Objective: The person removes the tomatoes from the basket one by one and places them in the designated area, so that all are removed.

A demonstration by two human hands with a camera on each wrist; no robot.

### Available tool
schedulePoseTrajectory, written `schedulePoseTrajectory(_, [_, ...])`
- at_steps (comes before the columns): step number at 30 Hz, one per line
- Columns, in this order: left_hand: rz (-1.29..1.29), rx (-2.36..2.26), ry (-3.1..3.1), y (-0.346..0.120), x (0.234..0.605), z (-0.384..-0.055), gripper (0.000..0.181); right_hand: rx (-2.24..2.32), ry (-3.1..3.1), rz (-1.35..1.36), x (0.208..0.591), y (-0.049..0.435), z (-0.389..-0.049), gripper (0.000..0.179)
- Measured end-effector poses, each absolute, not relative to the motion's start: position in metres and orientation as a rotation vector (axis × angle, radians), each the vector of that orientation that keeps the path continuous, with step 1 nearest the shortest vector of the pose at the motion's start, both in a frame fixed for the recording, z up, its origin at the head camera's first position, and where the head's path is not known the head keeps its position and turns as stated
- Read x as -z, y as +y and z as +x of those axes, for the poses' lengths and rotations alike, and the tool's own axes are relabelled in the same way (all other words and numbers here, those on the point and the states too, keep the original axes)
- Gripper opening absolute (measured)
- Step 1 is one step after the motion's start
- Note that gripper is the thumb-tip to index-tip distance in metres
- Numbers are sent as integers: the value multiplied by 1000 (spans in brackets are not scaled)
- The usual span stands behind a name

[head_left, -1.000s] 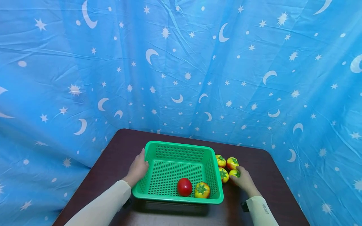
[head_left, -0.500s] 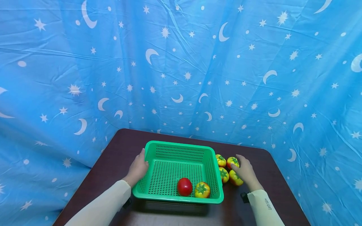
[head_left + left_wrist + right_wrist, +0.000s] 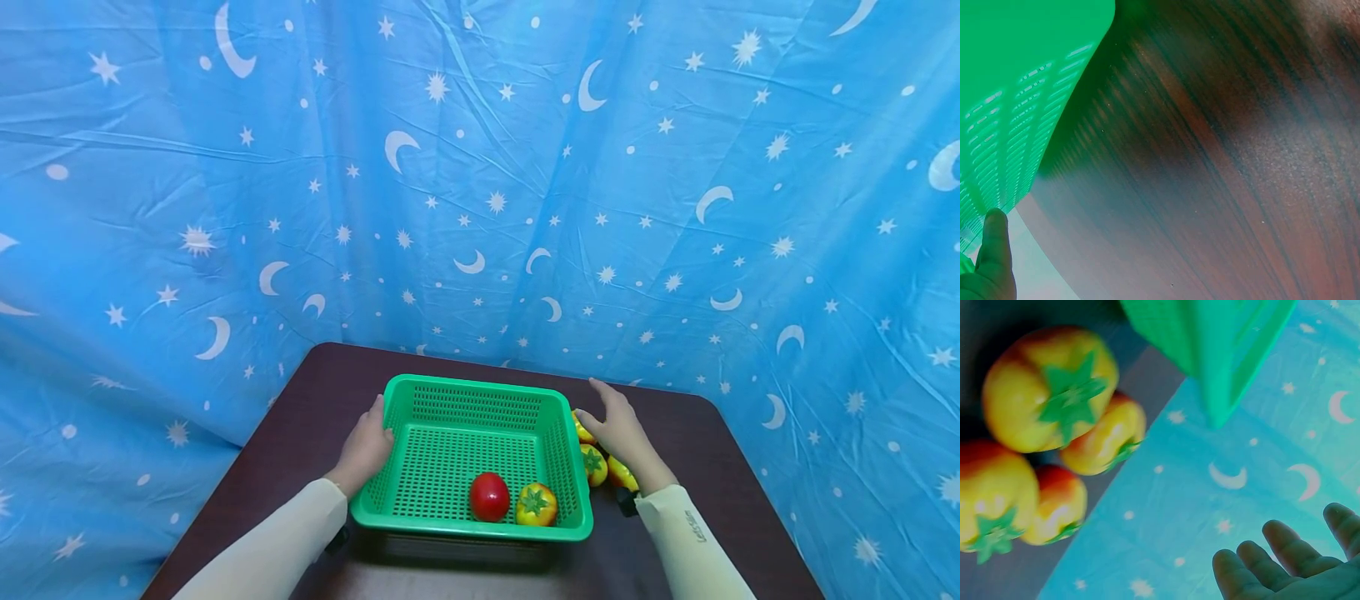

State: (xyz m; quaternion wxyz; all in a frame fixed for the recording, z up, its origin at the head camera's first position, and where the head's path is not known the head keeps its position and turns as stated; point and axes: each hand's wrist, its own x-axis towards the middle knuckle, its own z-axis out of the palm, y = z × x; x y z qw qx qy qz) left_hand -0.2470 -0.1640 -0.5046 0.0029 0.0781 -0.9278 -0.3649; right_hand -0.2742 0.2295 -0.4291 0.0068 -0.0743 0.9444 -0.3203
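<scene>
My left hand (image 3: 365, 446) grips the left rim of a green plastic basket (image 3: 468, 533), thumb over the edge. In the left wrist view, a finger (image 3: 995, 244) lies against its slotted outer wall. Inside sit a smooth red round fruit (image 3: 490, 497) and a yellow-red tomato-like fruit (image 3: 536, 505) with a green star-shaped top. My right hand (image 3: 626, 433), holding nothing, hovers above several similar fruits right of the basket, fingers spread. It partly hides them in the head view. The right wrist view shows a large yellow fruit (image 3: 1022, 400) beside the others, apart from the fingers.
A dark brown table (image 3: 337, 383) with rounded corners bears everything. Behind it and along its sides hangs a blue curtain (image 3: 480, 183) printed with white moons and stars.
My right hand has left the near fruit, passed over the far one and moved left and away toward the basket's far right corner. The left hand and basket have stayed put.
</scene>
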Motion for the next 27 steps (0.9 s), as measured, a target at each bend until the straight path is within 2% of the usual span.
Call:
schedulePoseTrajectory(11, [239, 1146, -2914, -164, 503, -246, 68, 1018, 2919, -441, 413, 188, -274, 70])
schedulePoseTrajectory(27, [234, 1149, -2902, -164, 503, -246, 68, 1007, 2831, -608, 423, 135, -271, 67])
